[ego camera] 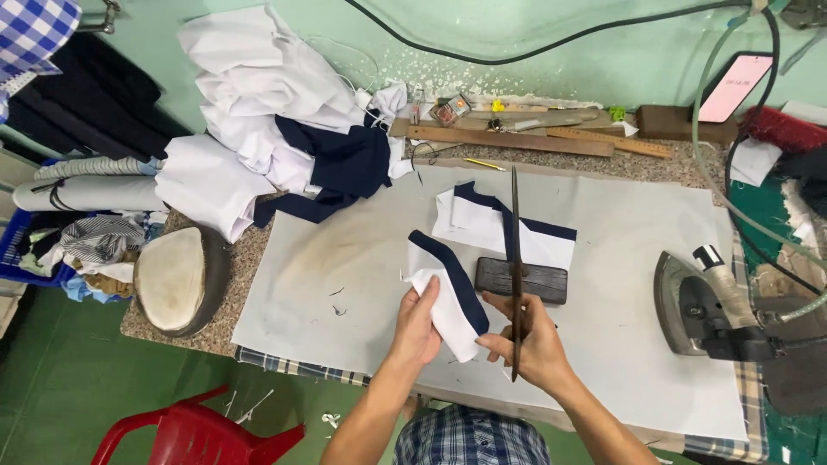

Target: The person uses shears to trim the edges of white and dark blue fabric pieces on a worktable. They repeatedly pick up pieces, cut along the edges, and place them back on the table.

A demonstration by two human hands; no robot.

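Hands: left hand pinches the lower end of a white fabric piece with a navy band; right hand is closed around long dark scissors, blades pointing away.
Table: grey pressing cloth covers the table, with the held piece just above its near part.
Garment heap: white and navy clothes at far left.
Iron: steam iron on the right.
Second piece: white and navy fabric beyond a dark block.

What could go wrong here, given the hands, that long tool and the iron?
1. The right hand grips a long dark pointed tool beside the left hand on the white and navy fabric piece; a slip might jab fingers.
2. The iron sits near the right elbow and could be bumped.
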